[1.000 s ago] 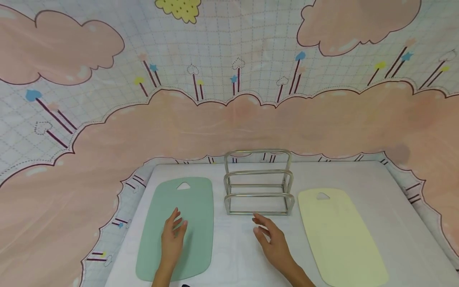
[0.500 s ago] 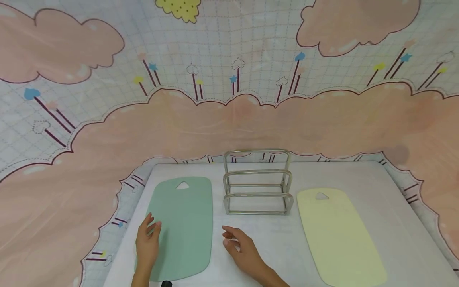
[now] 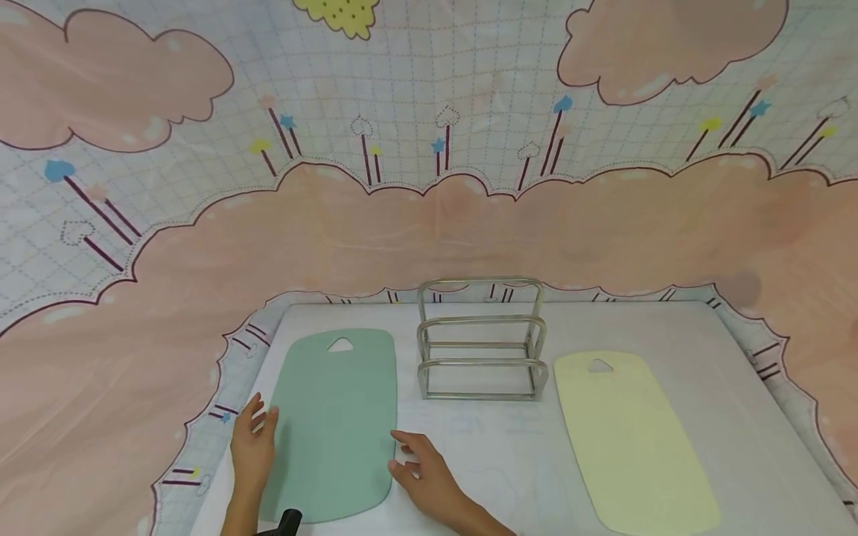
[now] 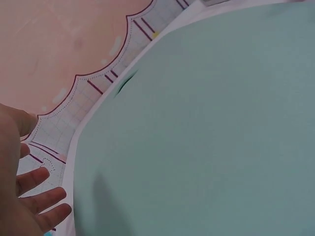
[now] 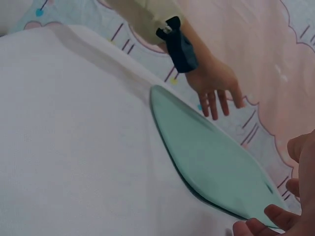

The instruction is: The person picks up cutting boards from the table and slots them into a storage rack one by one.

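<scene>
A green cutting board [image 3: 335,417] with a triangular hanging hole lies flat on the left part of the white table. Just outside its left long edge is my left hand [image 3: 253,447], holding nothing. The left wrist view shows that hand's fingers [image 4: 44,199] spread beside the board's rim. On the opposite side, my right hand [image 3: 429,473] is at the board's right edge with fingers loosely bent. Whether its fingertips touch the edge I cannot tell. The right wrist view has the left hand [image 5: 214,81] hovering across the board.
A metal wire rack [image 3: 482,362] with several upright loops stands at the back middle of the table. A pale yellow cutting board [image 3: 637,439] lies to the right. Behind the table hangs a patterned cloth [image 3: 469,231]. A black strap piece [image 3: 290,521] shows near the left wrist.
Both hands have moved left: the left hand from above the green cutting board to outside its left edge, the right hand from before the rack to the board's right edge.
</scene>
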{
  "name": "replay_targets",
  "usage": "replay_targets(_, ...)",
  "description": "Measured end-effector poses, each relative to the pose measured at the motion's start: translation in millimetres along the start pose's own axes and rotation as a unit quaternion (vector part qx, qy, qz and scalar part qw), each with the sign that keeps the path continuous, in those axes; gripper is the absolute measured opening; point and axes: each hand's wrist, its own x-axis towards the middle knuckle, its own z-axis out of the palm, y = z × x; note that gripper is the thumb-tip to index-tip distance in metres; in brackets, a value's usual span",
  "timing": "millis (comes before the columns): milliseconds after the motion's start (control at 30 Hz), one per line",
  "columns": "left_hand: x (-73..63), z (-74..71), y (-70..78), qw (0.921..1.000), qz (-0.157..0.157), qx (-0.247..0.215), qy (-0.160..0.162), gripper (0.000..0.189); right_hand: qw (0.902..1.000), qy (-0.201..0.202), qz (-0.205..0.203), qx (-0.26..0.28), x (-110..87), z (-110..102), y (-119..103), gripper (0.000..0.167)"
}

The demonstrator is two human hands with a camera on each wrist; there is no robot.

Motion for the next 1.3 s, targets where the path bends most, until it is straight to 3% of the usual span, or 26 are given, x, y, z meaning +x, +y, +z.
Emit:
replay_targets(133,7.5,-3.4,-2.6,0.9999,0.006,0.013,0.005,0.049,1.0,-0.005,0.0,0.001,2.5,5,3,0.048)
replay_targets(400,18.7,-6.6,-6.8,0.9966,-0.028,0.072,-0.03,0.05,0.9998,-0.008,0.01,0.017,5.5,11,6,0.054)
replay_targets(700,28.1,-0.6,-0.9,0.9943,-0.044,0.084,-0.049,0.048,0.9962,-0.014,0.068,0.052,9.2,12,1,0.056)
replay_targets(900,36.1,4.8,-0.2,0.9906,-0.105,0.026,-0.083,0.052,0.9943,-0.007,0.088,0.061,13.6,12,2,0.059)
replay_targets(1067,46.2,6.0,-6.3,0.9866,-0.142,-0.017,-0.079,0.054,0.9936,-0.008,0.101,0.05,16.1,13,4,0.06)
replay_targets(1300,55.4,-5.9,-11.6,0.966,-0.211,-0.105,-0.106,0.059,0.9902,-0.012,0.126,0.059,13.1,5,4,0.058)
